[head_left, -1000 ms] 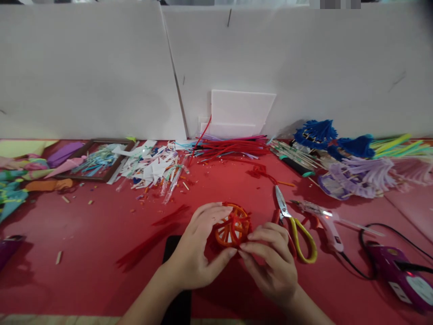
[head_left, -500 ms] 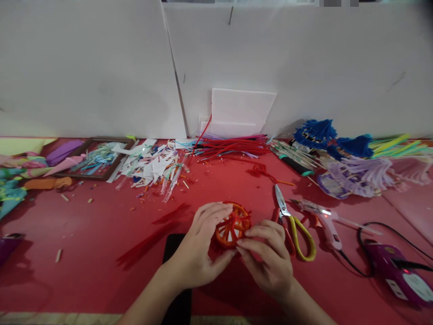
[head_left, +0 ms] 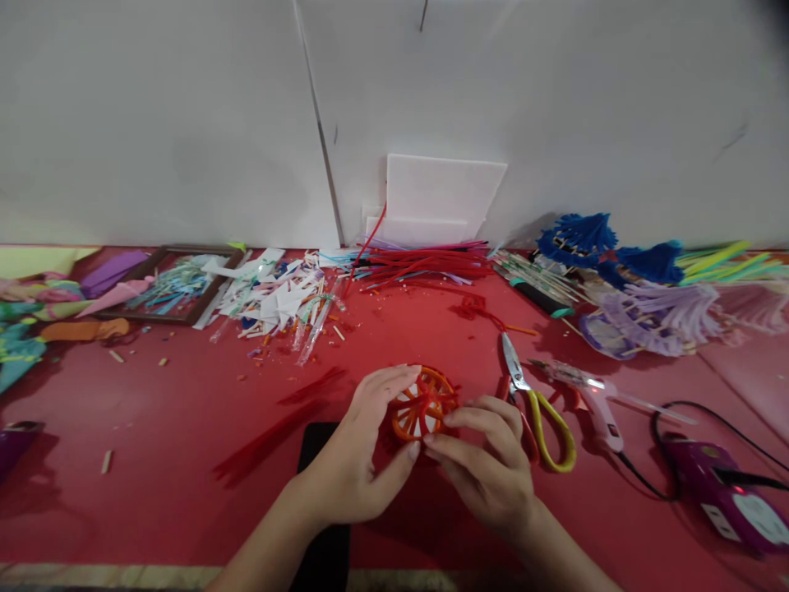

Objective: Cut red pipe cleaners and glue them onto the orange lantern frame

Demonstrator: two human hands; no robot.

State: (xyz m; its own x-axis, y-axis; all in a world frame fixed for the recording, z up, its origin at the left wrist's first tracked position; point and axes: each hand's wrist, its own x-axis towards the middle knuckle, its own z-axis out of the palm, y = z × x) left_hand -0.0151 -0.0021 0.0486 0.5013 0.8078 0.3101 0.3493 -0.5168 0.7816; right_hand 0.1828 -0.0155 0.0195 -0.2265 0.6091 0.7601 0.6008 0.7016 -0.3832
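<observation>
A small round pipe-cleaner frame [head_left: 425, 403], with an orange rim and red strips running like spokes to its middle, is between my hands over the red table. My left hand [head_left: 366, 448] wraps its left side, fingers on the far rim and thumb at the near edge. At the lower right edge, my right hand [head_left: 486, 456] pinches the end of a red pipe cleaner [head_left: 425, 429] with thumb and forefinger. White shows through the gaps of the frame. The right palm and other fingertips are partly hidden.
Scissors [head_left: 539, 419], a pink glue gun [head_left: 592, 399] and a purple power box [head_left: 721, 493] with a black cord are at right. Red pipe cleaners [head_left: 431, 265] lie at the back, paper scraps [head_left: 280, 300] at back left. A black flat object [head_left: 320, 543] sits under my left forearm.
My left thumb has shifted slightly left along the near edge, and the right fingertips have moved a little left. The frame has turned slightly, showing its red strips more clearly.
</observation>
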